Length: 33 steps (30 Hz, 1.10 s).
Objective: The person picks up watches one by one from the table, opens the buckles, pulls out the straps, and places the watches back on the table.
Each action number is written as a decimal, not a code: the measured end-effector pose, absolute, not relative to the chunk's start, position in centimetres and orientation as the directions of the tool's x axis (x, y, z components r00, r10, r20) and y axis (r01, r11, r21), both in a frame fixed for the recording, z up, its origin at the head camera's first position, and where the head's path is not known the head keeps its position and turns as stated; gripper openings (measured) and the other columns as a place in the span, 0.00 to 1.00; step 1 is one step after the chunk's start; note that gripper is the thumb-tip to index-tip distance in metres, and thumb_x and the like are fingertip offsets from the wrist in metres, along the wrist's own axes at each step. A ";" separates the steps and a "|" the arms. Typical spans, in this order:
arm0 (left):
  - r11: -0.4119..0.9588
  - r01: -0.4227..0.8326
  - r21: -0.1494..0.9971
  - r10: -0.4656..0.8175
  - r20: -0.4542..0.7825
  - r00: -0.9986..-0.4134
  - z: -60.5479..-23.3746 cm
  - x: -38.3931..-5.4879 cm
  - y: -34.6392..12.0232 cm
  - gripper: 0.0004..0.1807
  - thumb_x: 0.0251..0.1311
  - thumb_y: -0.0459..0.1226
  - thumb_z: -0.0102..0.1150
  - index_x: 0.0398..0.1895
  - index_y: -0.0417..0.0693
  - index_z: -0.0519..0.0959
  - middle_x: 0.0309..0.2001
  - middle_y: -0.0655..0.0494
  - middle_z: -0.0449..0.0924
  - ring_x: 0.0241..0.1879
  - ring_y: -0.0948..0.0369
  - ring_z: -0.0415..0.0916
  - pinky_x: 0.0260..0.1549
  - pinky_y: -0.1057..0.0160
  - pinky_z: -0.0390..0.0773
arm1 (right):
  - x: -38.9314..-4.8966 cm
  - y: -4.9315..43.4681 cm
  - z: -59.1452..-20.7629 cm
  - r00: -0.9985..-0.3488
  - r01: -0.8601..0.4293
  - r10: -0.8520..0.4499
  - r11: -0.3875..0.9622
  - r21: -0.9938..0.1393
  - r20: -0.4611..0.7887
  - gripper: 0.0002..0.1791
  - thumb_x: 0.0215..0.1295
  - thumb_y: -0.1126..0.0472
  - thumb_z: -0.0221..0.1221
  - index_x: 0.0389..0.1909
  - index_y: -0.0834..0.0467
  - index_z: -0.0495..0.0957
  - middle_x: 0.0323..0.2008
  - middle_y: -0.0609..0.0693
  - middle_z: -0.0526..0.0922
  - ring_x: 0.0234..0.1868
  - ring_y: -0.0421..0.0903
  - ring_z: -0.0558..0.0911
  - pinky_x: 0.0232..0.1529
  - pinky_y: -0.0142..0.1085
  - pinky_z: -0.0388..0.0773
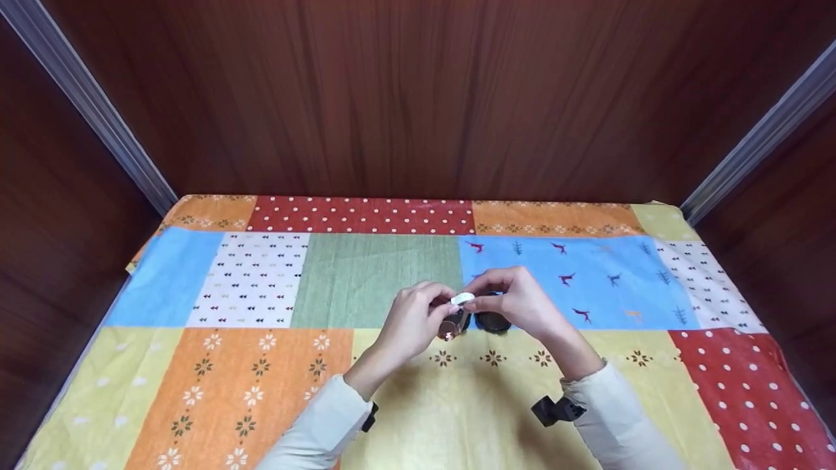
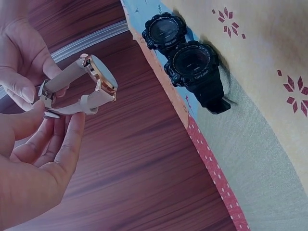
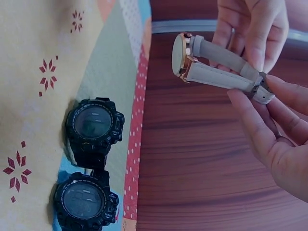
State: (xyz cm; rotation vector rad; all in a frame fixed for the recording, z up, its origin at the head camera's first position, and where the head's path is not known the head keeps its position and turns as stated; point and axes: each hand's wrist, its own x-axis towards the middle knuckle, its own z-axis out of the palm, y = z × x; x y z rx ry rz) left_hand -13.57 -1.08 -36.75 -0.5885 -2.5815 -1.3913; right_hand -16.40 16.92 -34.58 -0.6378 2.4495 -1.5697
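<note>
A wristwatch (image 3: 221, 79) with a pale strap and rose-gold case is held up above the table, its strap closed in a loop. My left hand (image 1: 411, 320) pinches the strap at the buckle end between thumb and fingers. From the other side, my right hand (image 1: 519, 303) grips the same end near the metal buckle (image 3: 260, 86). The case hangs at the far end of the loop, away from both hands. Two black sport watches, one (image 2: 195, 65) beside the other (image 2: 165, 31), lie on the cloth under the hands.
A patchwork tablecloth (image 1: 261, 391) with coloured squares covers the table. Dark wood-grain panels (image 1: 418, 98) stand behind and at both sides, with metal strips (image 1: 111, 111) at the corners. A small black device (image 1: 557, 411) sits at the right sleeve.
</note>
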 end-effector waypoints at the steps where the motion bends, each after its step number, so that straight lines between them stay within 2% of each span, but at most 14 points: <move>1: 0.492 0.410 0.768 0.268 0.315 -0.911 -36.8 -13.6 -1.1 0.03 0.56 0.31 0.59 0.32 0.40 0.80 0.32 0.54 0.78 0.34 0.61 0.75 0.35 0.65 0.75 | -16.4 17.0 -34.6 -0.895 -0.262 -0.438 0.353 -0.898 0.089 0.08 0.49 0.68 0.66 0.32 0.66 0.83 0.28 0.56 0.82 0.29 0.43 0.78 0.32 0.33 0.76; 10: 0.537 0.423 0.730 0.277 0.320 -0.906 -36.6 -13.3 -0.9 0.04 0.56 0.32 0.59 0.32 0.40 0.80 0.32 0.53 0.79 0.34 0.59 0.75 0.36 0.62 0.74 | -16.3 17.1 -34.6 -0.888 -0.260 -0.457 0.406 -0.876 0.052 0.06 0.50 0.68 0.64 0.31 0.65 0.82 0.26 0.53 0.81 0.28 0.43 0.78 0.30 0.33 0.76; 18: 0.599 0.475 0.645 0.310 0.361 -0.880 -36.5 -12.9 -0.8 0.05 0.57 0.34 0.58 0.32 0.40 0.80 0.33 0.52 0.78 0.35 0.57 0.76 0.37 0.59 0.74 | -16.3 16.9 -34.6 -0.852 -0.333 -0.517 0.417 -0.845 0.081 0.06 0.50 0.70 0.63 0.31 0.66 0.81 0.25 0.54 0.82 0.27 0.41 0.78 0.30 0.31 0.75; 25: 0.567 0.436 0.699 0.298 0.319 -0.900 -36.4 -13.1 -0.9 0.05 0.57 0.34 0.58 0.34 0.40 0.80 0.34 0.53 0.78 0.36 0.57 0.76 0.38 0.60 0.74 | -16.4 16.9 -34.6 -0.851 -0.356 -0.511 0.400 -0.844 0.117 0.07 0.50 0.70 0.63 0.31 0.66 0.82 0.28 0.55 0.82 0.28 0.43 0.78 0.31 0.32 0.76; 33: 0.562 0.452 0.692 0.307 0.333 -0.891 -36.4 -13.1 -1.0 0.06 0.57 0.34 0.58 0.34 0.40 0.80 0.34 0.52 0.78 0.36 0.58 0.75 0.38 0.60 0.74 | -16.4 16.8 -34.5 -0.871 -0.319 -0.480 0.391 -0.863 0.105 0.06 0.48 0.70 0.65 0.30 0.65 0.83 0.27 0.54 0.82 0.27 0.43 0.78 0.29 0.32 0.75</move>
